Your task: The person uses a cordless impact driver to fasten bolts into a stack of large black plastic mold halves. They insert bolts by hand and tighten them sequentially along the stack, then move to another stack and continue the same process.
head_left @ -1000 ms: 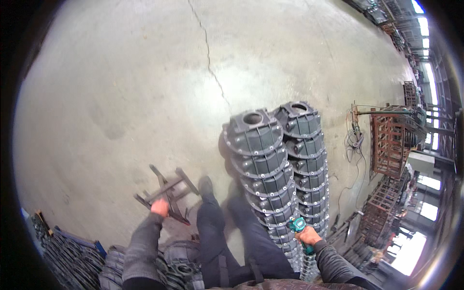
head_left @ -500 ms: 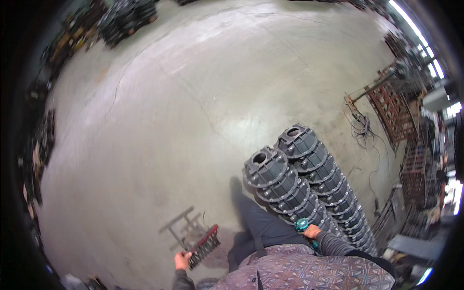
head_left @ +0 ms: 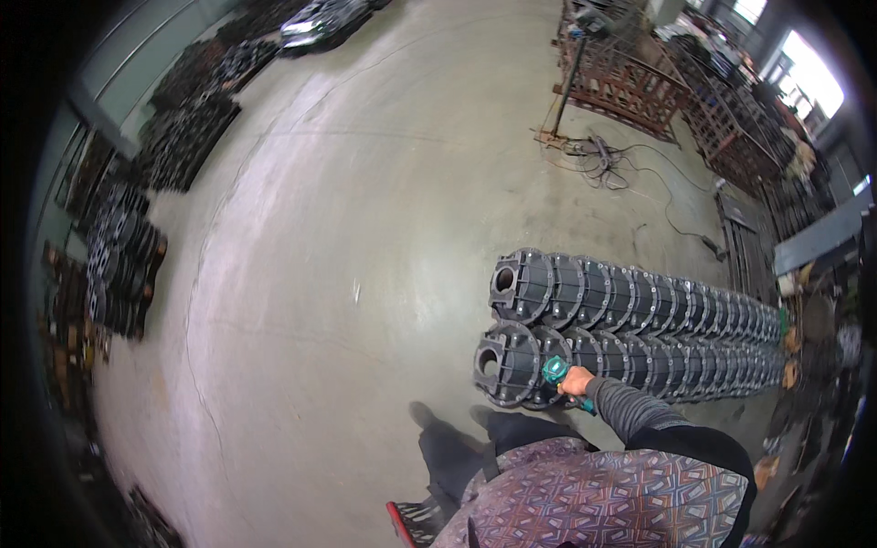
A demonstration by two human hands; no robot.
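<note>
My right hand [head_left: 575, 381] is wrapped round the grip of a teal cordless power tool [head_left: 554, 369]. The tool is over the near row of dark grey metal housings [head_left: 646, 363]; whether it touches them I cannot tell. A second row of housings [head_left: 630, 297] lies alongside, just beyond. Both rows consist of several ribbed, flanged castings set end to end, each row showing a round opening at its left end. At the lower edge, beside my legs, part of a red-edged dark frame [head_left: 399, 523] shows. My left hand is out of view.
Loose cables [head_left: 603, 160] lie on the floor beyond the rows, near a post on a stand [head_left: 568, 89]. Rusty metal crates [head_left: 630, 89] stand behind. Dark stacked parts [head_left: 123, 260] line the left side. A crack runs along the concrete floor [head_left: 365, 228].
My view has swung right, so the rows now stretch sideways to the right. My left hand, which was on the red-edged frame, has left the view. My right hand still holds the power tool.
</note>
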